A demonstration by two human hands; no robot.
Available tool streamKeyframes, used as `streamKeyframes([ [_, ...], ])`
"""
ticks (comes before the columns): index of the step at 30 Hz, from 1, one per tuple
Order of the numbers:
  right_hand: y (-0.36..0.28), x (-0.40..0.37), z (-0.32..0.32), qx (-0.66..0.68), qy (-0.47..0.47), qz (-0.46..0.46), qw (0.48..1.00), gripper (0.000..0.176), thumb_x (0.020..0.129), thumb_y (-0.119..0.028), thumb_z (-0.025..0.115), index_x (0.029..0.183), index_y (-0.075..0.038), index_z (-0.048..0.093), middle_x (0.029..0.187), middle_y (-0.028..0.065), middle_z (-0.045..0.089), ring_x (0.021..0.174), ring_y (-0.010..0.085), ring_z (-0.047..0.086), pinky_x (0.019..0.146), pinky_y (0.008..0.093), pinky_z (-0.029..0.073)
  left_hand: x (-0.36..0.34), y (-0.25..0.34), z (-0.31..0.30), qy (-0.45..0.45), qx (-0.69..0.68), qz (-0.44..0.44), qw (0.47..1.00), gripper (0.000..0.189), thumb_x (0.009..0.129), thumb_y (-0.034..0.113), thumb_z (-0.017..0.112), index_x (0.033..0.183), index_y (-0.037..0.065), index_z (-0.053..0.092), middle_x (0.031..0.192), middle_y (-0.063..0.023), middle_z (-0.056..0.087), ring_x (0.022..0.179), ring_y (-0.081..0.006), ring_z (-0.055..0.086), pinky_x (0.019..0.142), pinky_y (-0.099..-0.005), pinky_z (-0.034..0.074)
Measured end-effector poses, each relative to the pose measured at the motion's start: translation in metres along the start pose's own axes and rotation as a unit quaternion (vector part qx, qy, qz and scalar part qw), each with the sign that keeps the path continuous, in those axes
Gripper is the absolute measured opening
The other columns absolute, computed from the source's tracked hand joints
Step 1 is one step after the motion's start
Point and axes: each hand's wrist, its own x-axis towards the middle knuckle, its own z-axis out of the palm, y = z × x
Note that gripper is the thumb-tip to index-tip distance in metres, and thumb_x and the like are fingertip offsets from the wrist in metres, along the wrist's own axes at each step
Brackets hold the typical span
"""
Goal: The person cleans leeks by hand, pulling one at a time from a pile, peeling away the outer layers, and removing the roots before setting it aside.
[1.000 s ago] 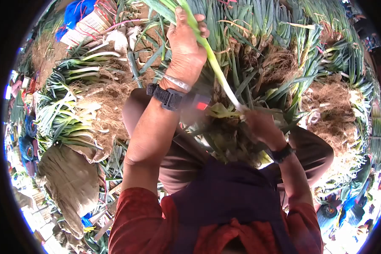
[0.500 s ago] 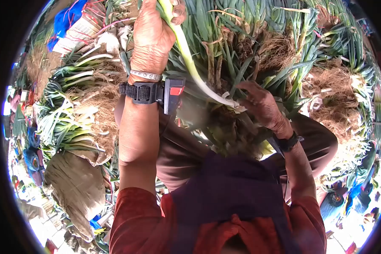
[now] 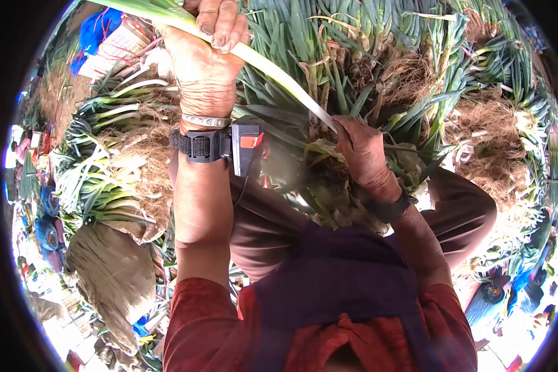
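A long green onion (image 3: 282,75) slants across the upper middle of the head view, its green leaves at the upper left and its white end at the lower right. My left hand (image 3: 206,46) is closed round the green part of the stalk, fingers curled over it. The white root end lies in the closed fingers of my right hand (image 3: 361,152), which hide the tip. Beneath my right hand is a heap of loose leaves and peelings (image 3: 325,186) between my knees.
Bundled green onions with brown roots (image 3: 409,74) stand ahead. More rooted piles lie at the left (image 3: 136,161) and right (image 3: 490,136). A brown cloth (image 3: 111,266) is at the lower left. Blue plastic (image 3: 99,30) and a printed sack (image 3: 121,48) lie at the upper left.
My right hand has closed from open fingers onto the root end and moved slightly left. My left hand has shifted left, and the stalk now lies straighter and more slanted.
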Motion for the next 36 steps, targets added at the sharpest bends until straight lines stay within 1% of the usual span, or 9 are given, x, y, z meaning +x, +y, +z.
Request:
streamKeyframes([
  [9,-0.011,0.005,-0.025,-0.017,-0.125,-0.045,0.991,0.021,0.088,0.001,0.063,0.109,0.0,0.063,0.087,0.0155,0.065,0.077,0.0271,0.069,0.068,0.036,0.054,-0.003,0.01,-0.017,0.006,0.005,-0.029,1.0,0.041,0.103,0.045,0.044,0.089,0.008,0.056,0.059,0.0026,0.041,0.042,-0.0094,0.038,0.035,-0.0234,0.033],
  [12,-0.012,-0.003,-0.029,-0.018,-0.136,-0.001,0.991,0.02,0.089,-0.001,0.064,0.109,0.0,0.063,0.09,0.0137,0.066,0.084,0.0225,0.067,0.074,0.0344,0.053,-0.002,0.004,-0.02,-0.005,0.031,-0.039,0.999,0.048,0.101,0.051,0.045,0.107,0.004,0.058,0.066,0.0005,0.048,0.049,-0.0101,0.046,0.041,-0.0241,0.041],
  [14,-0.012,0.001,-0.024,0.03,-0.129,0.073,0.988,0.02,0.09,-0.003,0.065,0.11,0.0,0.063,0.092,0.0122,0.066,0.086,0.0176,0.066,0.074,0.032,0.052,-0.011,-0.02,0.028,0.094,0.153,0.029,0.983,0.055,0.101,0.053,0.043,0.122,0.004,0.054,0.071,-0.0008,0.052,0.055,-0.0112,0.051,0.048,-0.0245,0.045],
  [16,-0.023,0.014,-0.02,0.092,-0.07,0.075,0.99,0.019,0.091,-0.003,0.064,0.111,0.0,0.063,0.093,0.0112,0.066,0.085,0.014,0.063,0.074,0.0299,0.051,-0.018,-0.032,0.024,0.076,0.25,-0.005,0.965,0.061,0.102,0.052,0.043,0.14,0.005,0.042,0.08,-0.0024,0.057,0.066,-0.0127,0.056,0.06,-0.0263,0.051],
  [18,-0.023,0.026,-0.009,0.134,-0.07,0.077,0.985,0.018,0.091,-0.008,0.067,0.107,-0.002,0.064,0.09,0.0098,0.065,0.077,0.0173,0.065,0.07,0.0309,0.052,-0.028,-0.061,-0.008,0.071,0.324,0.03,0.943,0.042,0.102,0.04,0.052,0.128,0.008,0.057,0.07,0.0024,0.052,0.055,-0.0069,0.047,0.048,-0.0223,0.041],
  [21,-0.028,0.026,-0.017,-0.139,-0.103,-0.133,0.976,0.016,0.088,-0.013,0.069,0.102,-0.005,0.066,0.085,0.0088,0.063,0.067,0.025,0.063,0.062,0.0341,0.052,-0.026,-0.062,-0.012,0.082,0.328,0.005,0.941,0.03,0.101,0.035,0.057,0.114,0.01,0.067,0.058,0.0073,0.041,0.045,-0.0023,0.033,0.04,-0.0208,0.027],
  [26,-0.014,-0.013,-0.039,-0.022,-0.001,-0.163,0.986,0.009,0.084,-0.006,0.068,0.09,-0.004,0.062,0.071,0.0098,0.058,0.062,0.0297,0.061,0.055,0.0372,0.049,-0.021,-0.045,0.005,0.086,0.331,0.004,0.94,0.031,0.101,0.035,0.056,0.114,0.008,0.066,0.058,0.0076,0.037,0.045,-0.0026,0.032,0.04,-0.0214,0.025],
  [32,0.03,-0.082,-0.041,-0.065,-0.078,0.012,0.995,0.021,0.082,-0.003,0.068,0.103,-0.003,0.063,0.073,0.0098,0.06,0.06,0.0302,0.06,0.057,0.0331,0.049,-0.009,-0.031,-0.004,0.131,0.314,0.048,0.939,0.022,0.101,0.031,0.056,0.102,0.01,0.065,0.057,0.0062,0.04,0.044,-0.0035,0.032,0.039,-0.0204,0.023],
  [36,0.009,-0.055,-0.034,0.133,-0.06,0.082,0.986,0.021,0.089,-0.007,0.067,0.109,-0.004,0.062,0.076,0.0051,0.063,0.063,0.02,0.06,0.06,0.0301,0.049,-0.011,-0.036,-0.003,0.121,0.294,0.041,0.947,0.021,0.101,0.03,0.056,0.102,0.01,0.064,0.059,0.0056,0.041,0.043,-0.0041,0.031,0.039,-0.0211,0.023],
])
